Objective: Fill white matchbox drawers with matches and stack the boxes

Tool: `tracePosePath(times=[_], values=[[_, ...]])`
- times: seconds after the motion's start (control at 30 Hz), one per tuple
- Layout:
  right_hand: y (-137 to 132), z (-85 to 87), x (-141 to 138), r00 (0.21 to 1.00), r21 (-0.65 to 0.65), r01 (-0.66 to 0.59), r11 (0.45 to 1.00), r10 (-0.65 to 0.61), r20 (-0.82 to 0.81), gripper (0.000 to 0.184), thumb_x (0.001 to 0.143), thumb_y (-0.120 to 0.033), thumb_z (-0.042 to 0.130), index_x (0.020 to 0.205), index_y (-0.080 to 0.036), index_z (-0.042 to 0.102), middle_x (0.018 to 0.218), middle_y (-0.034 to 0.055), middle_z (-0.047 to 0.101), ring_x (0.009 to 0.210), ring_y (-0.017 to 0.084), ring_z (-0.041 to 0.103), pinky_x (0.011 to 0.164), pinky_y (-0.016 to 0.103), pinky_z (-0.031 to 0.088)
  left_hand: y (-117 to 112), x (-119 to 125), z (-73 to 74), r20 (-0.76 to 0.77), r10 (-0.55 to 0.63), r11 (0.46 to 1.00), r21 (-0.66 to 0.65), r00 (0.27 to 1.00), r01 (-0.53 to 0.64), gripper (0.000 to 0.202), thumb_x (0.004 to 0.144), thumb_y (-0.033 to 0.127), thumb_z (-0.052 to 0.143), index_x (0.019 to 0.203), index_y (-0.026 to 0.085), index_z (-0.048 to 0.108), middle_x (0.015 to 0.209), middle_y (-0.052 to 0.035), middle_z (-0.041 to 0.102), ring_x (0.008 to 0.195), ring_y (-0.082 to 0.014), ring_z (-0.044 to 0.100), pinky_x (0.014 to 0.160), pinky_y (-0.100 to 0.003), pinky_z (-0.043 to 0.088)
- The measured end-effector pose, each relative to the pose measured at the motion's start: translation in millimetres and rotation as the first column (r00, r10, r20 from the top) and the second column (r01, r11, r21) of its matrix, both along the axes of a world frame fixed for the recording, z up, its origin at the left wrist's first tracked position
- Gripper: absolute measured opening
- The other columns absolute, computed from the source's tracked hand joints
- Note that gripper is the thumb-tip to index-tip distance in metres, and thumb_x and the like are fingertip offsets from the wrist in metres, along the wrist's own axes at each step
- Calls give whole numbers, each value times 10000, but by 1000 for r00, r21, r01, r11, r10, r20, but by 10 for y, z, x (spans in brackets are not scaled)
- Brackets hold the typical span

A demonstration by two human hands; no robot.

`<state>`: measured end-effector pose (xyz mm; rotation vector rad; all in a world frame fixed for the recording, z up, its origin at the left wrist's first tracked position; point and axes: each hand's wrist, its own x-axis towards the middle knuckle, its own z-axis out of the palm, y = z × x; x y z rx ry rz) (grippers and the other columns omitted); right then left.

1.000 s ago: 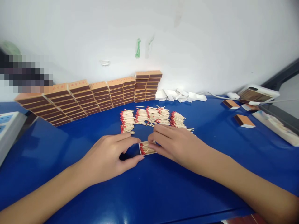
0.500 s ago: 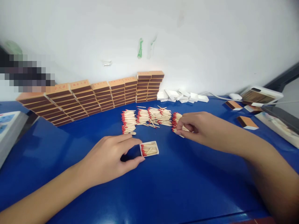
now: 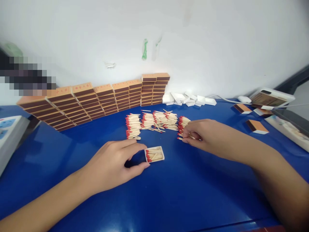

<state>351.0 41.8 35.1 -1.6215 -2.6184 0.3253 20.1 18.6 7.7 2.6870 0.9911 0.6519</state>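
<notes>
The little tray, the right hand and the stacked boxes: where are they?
Tray [image 3: 163, 154], head view: right rim.
Right hand [image 3: 204, 130], head view: back of hand.
Stacked boxes [image 3: 105, 99], head view: front side.

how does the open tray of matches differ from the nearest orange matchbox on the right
The tray is plain white, while the matchbox has an orange top and a dark brown side.
The tray is open, with red-tipped matches showing; the matchbox's top covers its inside.
The tray sits at the left hand's fingertips; the matchbox lies apart from both hands.
Both are small, boxy and lie on the blue table.
</notes>
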Motion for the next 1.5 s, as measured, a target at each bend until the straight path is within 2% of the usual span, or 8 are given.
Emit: tracePosePath(times=[0.2, 0.4, 0.47, 0.57, 0.67, 0.9, 1.17, 1.5], values=[[-3, 17, -132, 996, 5, -77, 997, 78, -32, 232, 1028, -344, 580, 856, -221, 674, 827, 35, 712, 692, 183, 607, 638, 312, 390, 8, -12, -18, 3, -4, 1000, 4, 1000, 4, 246, 1000, 360, 697, 1184, 203, 738, 733, 40, 573, 563, -100, 522, 521, -231, 395], [-166, 26, -503, 946, 209, -191, 959, 237, -221, 172, 1059, -277, 587, 946, -199, 690, 885, 40, 713, 728, 156, 625, 684, 286, 431, -5, 3, -1, 2, -6, 1000, -4, 1000, 6, 240, 985, 333, 718, 1180, 194, 742, 726, 45, 554, 567, -102, 527, 548, -232, 426], [-243, -16, -620, 935, 284, -242, 928, 301, -189, 189, 1079, -246, 549, 979, -184, 696, 922, 49, 721, 717, 143, 630, 639, 275, 415, -8, 18, 11, -2, -7, 1000, -13, 1000, 7, 241, 984, 333, 720, 1179, 194, 741, 728, 43, 558, 575, -104, 538, 556, -232, 436], [-311, -99, -730, 937, 382, -305, 872, 347, -46, 237, 1095, -206, 502, 979, -167, 705, 899, 55, 709, 696, 145, 629, 584, 286, 378, -10, 31, 18, -12, 2, 1000, -22, 1000, -3, 249, 992, 362, 710, 1177, 198, 741, 741, 33, 576, 592, -110, 558, 563, -234, 441], [-322, -153, -762, 933, 424, -344, 838, 355, 56, 196, 1065, -163, 548, 945, -166, 702, 862, 44, 681, 674, 148, 611, 570, 303, 365, -14, 32, 16, -21, 15, 999, -29, 1000, -16, 253, 997, 388, 702, 1170, 208, 745, 741, 29, 585, 590, -111, 557, 553, -234, 430], [-334, -156, -770, 927, 410, -360, 838, 372, 53, 153, 1037, -138, 592, 937, -169, 703, 857, 31, 676, 689, 141, 615, 566, 300, 370, -16, 37, 11, -16, 2, 1000, -31, 1000, -2, 248, 995, 371, 706, 1168, 198, 743, 753, 27, 579, 582, -105, 539, 549, -234, 417], [-319, -76, -752, 947, 233, -281, 931, 308, -91, 147, 1061, -219, 573, 1010, -161, 698, 960, 66, 719, 757, 179, 678, 646, 305, 431, -8, 21, 5, 6, -14, 1000, -5, 1000, 14, 237, 996, 360, 706, 1162, 192, 733, 732, 43, 547, 570, -105, 513, 538, -236, 408], [-286, -84, -691, 947, 178, -278, 944, 301, -116, 122, 1044, -209, 607, 991, -158, 703, 972, 68, 711, 765, 190, 675, 648, 313, 453, -6, 5, -11, 6, -15, 1000, -16, 1000, 15, 237, 986, 345, 723, 1170, 197, 730, 729, 50, 537, 577, -105, 518, 551, -236, 413]])
